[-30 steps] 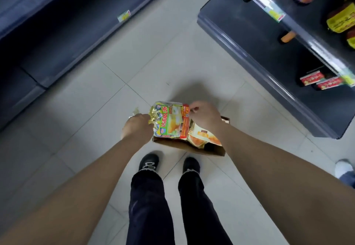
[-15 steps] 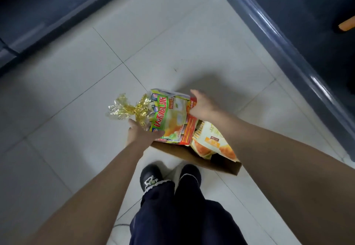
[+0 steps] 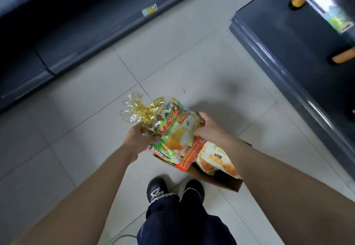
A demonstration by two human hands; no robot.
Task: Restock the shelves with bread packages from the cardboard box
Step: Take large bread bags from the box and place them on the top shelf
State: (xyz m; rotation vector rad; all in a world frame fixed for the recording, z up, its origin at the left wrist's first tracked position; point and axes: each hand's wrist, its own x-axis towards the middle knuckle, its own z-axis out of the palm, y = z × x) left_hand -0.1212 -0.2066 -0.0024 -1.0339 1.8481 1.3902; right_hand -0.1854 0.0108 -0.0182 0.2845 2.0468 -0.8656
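Both bare forearms reach forward and down from the bottom corners of the view, converging over the tiled floor. The left hand is palm-up under the tied end of a green bread package, fingers curled and clamped around it just below the gold foil twist that fans out above the thumb. The right hand comes in from the opposite side, its fingers pressed against the far edge of the same package; most of them are hidden behind the wrapper, so only the grip along that edge shows. The package is held between the two hands, tilted, above the near-left end of the cardboard box, which sits on the floor just ahead of the person's two black shoes.

Counted: one green package in hand with a red and orange band along its lower edge, and one orange-and-white bread package lying in the box beside it, partly under the right forearm. Whether more lie beneath cannot be told.

One dark, low shelf runs along the upper left, carrying one small price label. A second dark shelf stands at the right with two orange items on it, blurred.
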